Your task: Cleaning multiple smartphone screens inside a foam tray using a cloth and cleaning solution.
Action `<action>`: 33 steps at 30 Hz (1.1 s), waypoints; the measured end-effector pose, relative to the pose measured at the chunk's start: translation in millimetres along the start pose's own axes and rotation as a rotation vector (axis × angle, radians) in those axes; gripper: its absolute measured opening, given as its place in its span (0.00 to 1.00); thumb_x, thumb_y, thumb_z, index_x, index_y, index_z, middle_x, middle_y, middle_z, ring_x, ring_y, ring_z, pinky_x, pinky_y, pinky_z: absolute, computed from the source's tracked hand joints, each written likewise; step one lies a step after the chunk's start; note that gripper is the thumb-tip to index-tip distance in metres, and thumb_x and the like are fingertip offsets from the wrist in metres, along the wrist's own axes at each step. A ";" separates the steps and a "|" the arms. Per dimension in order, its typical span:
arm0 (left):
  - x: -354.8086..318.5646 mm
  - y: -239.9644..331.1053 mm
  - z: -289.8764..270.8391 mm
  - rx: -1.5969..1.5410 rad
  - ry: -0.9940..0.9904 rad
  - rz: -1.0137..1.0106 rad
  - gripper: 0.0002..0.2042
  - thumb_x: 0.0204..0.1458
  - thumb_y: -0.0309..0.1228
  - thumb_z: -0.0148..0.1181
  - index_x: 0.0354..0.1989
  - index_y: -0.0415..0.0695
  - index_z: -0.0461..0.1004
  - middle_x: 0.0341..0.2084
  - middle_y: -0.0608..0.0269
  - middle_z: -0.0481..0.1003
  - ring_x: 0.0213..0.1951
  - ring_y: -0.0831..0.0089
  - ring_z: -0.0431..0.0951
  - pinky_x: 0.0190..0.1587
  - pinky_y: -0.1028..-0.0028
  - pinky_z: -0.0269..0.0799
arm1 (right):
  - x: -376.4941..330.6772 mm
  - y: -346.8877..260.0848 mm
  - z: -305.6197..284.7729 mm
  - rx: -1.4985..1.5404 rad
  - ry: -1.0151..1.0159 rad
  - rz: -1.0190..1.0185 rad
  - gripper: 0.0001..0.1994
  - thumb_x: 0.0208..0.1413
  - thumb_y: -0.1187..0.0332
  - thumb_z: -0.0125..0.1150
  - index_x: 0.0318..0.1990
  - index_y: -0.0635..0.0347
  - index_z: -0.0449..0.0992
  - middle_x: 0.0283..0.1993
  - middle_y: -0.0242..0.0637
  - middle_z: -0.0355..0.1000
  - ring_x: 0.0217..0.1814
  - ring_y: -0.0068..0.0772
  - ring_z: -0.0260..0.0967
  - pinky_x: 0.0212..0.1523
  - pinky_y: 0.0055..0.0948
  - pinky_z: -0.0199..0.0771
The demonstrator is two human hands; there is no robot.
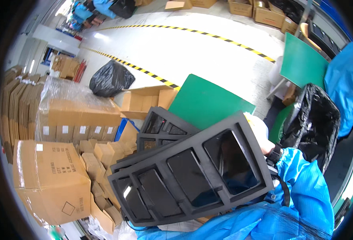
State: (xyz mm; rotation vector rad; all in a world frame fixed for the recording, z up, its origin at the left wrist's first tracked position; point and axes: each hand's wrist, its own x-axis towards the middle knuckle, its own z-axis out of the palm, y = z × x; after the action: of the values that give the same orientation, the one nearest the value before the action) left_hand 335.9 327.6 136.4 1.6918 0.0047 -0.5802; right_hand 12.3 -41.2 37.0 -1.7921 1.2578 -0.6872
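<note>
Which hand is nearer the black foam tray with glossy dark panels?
Right. The right hand is at the black foam tray's right edge; the left hand is hidden.

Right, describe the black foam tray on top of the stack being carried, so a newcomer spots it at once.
Find the blue-sleeved arm at lower right; its right hand holds a stack of black trays in front of the green board. The top foam tray is the nearest and largest in view. Unlike those behind it, all four of its glossy dark rectangular pockets show.
</note>
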 end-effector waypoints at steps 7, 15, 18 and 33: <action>2.6 6.7 44.9 0.060 -0.074 0.065 0.20 0.62 0.40 0.43 0.53 0.38 0.68 0.47 0.60 0.73 0.47 0.68 0.72 0.50 0.70 0.70 | -33.5 4.3 -52.5 0.611 0.159 0.239 0.12 0.61 0.66 0.45 0.33 0.58 0.75 0.26 0.33 0.68 0.29 0.23 0.62 0.31 0.27 0.66; -25.6 19.5 172.1 0.178 -0.380 0.173 0.19 0.62 0.40 0.43 0.52 0.38 0.68 0.46 0.60 0.73 0.46 0.69 0.73 0.49 0.70 0.70 | -162.9 23.6 -298.2 0.555 0.043 0.113 0.15 0.68 0.60 0.40 0.54 0.57 0.65 0.51 0.28 0.63 0.51 0.20 0.59 0.55 0.24 0.61; -42.1 2.9 239.7 0.200 -0.600 0.118 0.19 0.62 0.40 0.43 0.52 0.38 0.68 0.46 0.60 0.73 0.46 0.69 0.73 0.49 0.70 0.71 | -230.1 47.9 -370.8 0.575 0.212 0.320 0.15 0.68 0.60 0.40 0.55 0.57 0.65 0.52 0.28 0.62 0.52 0.20 0.59 0.56 0.24 0.61; -110.6 -119.9 418.6 0.234 -1.153 -0.424 0.18 0.62 0.39 0.44 0.51 0.38 0.69 0.44 0.60 0.74 0.44 0.69 0.74 0.47 0.70 0.72 | -355.6 283.8 -500.0 0.610 0.522 0.582 0.18 0.68 0.59 0.40 0.59 0.59 0.62 0.55 0.28 0.62 0.55 0.21 0.59 0.58 0.24 0.61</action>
State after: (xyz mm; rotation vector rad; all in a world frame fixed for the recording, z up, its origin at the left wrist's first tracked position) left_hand 46.0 1.1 30.5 1.3541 -0.5559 -1.8599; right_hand -650.7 89.3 57.9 -0.7143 1.5850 -1.0782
